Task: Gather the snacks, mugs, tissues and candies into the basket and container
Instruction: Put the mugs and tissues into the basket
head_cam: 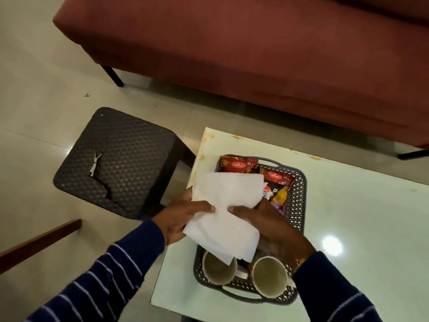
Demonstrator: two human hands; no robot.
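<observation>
A grey perforated basket [298, 194] stands on the white table. Red snack packets [238, 166] fill its far end, and two cream mugs sit at its near end, the left mug [218, 269] and the right mug [270, 278]. White tissues [226, 205] are held above the basket's middle, hiding what lies under them. My left hand [183, 216] grips their left edge with its thumb on top. My right hand [267, 226] grips their right side over the basket. No candies or separate container show.
The white table [359, 228] stretches to the right with a lamp reflection on it. A dark woven stool [116, 159] with a cracked top stands left of the table. A maroon sofa [255, 54] runs along the far side. A wooden edge [39, 242] shows at lower left.
</observation>
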